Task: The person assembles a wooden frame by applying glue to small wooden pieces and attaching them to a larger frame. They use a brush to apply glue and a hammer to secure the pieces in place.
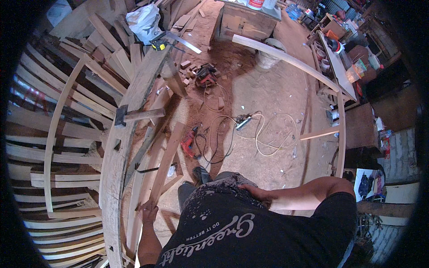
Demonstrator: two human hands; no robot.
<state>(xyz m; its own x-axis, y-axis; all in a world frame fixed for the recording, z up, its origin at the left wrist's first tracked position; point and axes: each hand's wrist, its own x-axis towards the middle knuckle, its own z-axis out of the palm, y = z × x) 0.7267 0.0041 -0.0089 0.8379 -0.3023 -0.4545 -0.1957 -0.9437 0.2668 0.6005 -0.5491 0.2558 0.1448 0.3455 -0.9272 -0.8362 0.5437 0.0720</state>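
The left hand was clamped on a slanted plank beside the beam, steadying it; the right hand rested flat on the hip, fingers apart.

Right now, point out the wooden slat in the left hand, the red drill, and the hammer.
wooden slat (166, 161), head view, mid-length of the board.
red drill (188, 144), head view, red body.
hammer (120, 116), head view, dark head.

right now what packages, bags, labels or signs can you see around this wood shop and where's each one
white plastic bag: crumpled, top left, on the stacked planks
white tub with a red band: round, top centre, on the wooden bench
clear plastic packet: orange and green contents, on the right-hand shelf
blue-and-white printed sheet: flat, far right by the brick wall
white lettering: on the person's black shirt, bottom centre
no screens visible
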